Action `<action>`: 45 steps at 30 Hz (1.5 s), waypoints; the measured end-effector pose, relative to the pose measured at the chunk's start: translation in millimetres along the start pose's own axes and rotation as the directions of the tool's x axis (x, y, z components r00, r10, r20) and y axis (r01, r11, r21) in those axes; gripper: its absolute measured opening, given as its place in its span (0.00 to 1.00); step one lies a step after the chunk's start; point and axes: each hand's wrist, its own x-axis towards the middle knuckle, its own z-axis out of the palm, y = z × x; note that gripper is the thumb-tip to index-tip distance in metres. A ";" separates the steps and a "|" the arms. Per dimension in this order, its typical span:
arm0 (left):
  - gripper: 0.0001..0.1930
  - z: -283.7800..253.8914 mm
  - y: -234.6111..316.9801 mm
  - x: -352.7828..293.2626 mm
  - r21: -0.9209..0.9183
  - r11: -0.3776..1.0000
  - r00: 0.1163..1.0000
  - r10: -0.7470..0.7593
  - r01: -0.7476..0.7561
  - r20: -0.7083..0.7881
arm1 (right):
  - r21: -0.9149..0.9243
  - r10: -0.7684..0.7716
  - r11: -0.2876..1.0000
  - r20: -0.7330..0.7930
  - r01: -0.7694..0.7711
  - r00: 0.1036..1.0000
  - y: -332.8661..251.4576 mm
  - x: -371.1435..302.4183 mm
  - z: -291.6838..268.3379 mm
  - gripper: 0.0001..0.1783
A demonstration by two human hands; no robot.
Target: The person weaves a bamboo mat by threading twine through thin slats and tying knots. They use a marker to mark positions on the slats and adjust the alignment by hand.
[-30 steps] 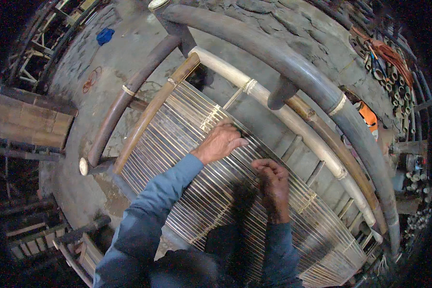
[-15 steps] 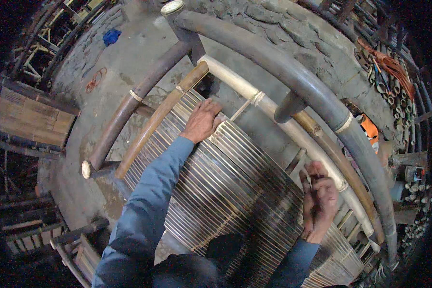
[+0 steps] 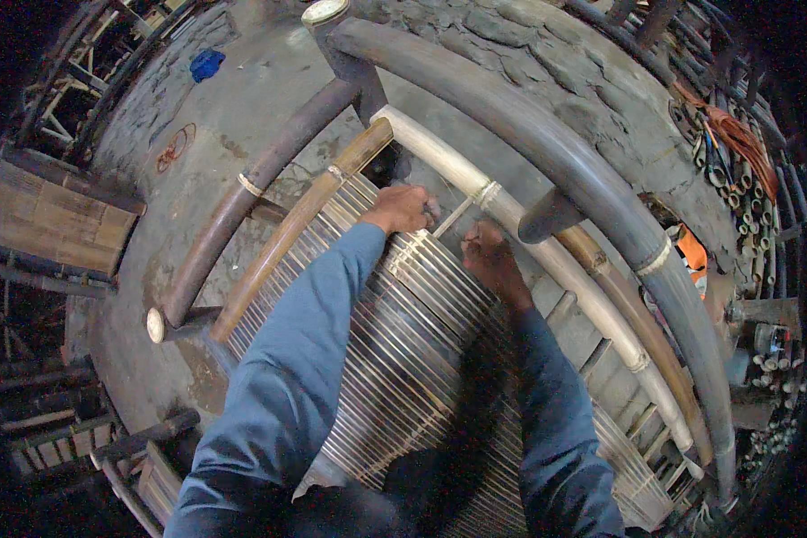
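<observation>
1. Head view: a slatted bamboo seat (image 3: 368, 363) is lying under the left hand (image 3: 402, 211) and the right hand (image 3: 493, 260), stretching from them toward the wearer.
2. Slats are already running side by side; a pale lashing (image 3: 410, 254) is binding them just below the left hand, and a second lashing row (image 3: 414, 430) is crossing them farther below, so this much looks done.
3. Both hands are bending their fingers inward near the crosspiece (image 3: 455, 218) between them; whether either is gripping a strand, I cannot tell.
4. Beyond the hands, crosspieces are spanning the unslatted strip to the pale pole (image 3: 439, 148); how much work is remaining is unclear.
5. Left of the left hand, a brown rail (image 3: 287, 229) is bordering the slats; beyond both hands, a thick dark pole (image 3: 511, 108) is curving.
</observation>
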 end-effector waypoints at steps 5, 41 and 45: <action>0.14 -0.6 -3.8 6.8 -0.015 1.000 0.989 -0.019 0.021 0.144 | -0.036 0.113 0.992 -0.139 -0.119 0.984 22.8 5.0 46.5 0.06; 0.30 53.7 131.8 -144.4 -0.993 0.106 0.828 -0.560 0.049 -0.019 | 0.570 0.152 0.803 0.084 -0.173 0.985 -242.9 -149.3 -108.0 0.08; 0.15 50.5 116.3 -145.0 -0.614 -0.789 0.959 -0.162 0.016 0.233 | 0.552 0.004 0.832 0.107 -0.062 0.994 -236.6 -182.8 -108.7 0.15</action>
